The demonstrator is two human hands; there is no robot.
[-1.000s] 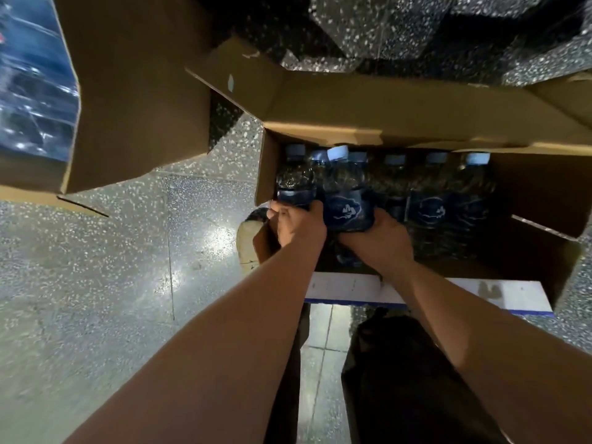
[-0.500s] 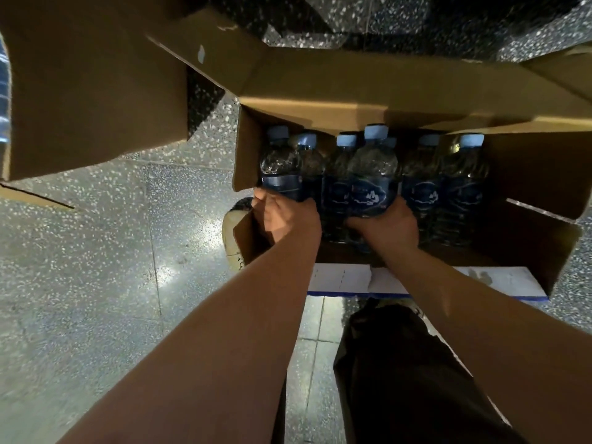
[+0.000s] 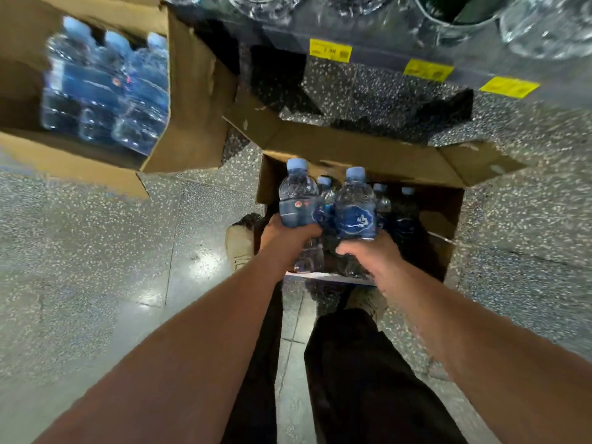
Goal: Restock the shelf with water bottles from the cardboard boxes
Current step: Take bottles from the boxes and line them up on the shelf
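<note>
Gripping a water bottle (image 3: 298, 197) in the left hand (image 3: 288, 238), a second bottle (image 3: 355, 206) in the right hand (image 3: 368, 254)

Each hand has its fingers curled round the lower half of its bottle, and the two bottles sit just beside each other. Both are upright with pale blue caps on top. Their caps show higher than those of the other bottles (image 3: 381, 200) standing in the cardboard box (image 3: 352, 149). That box is open on the speckled floor (image 3: 96, 251), with its flaps spread wide. A tan shoe (image 3: 238, 248) sits just beside its left wall. A second box (image 3: 192, 107) lies at the upper left, its opening showing a blurred pack of bottles (image 3: 105, 88). Along the top runs the shelf edge (image 3: 384, 43) with yellow price tags (image 3: 330, 50). The clear containers on the shelf are too blurred to identify.
</note>
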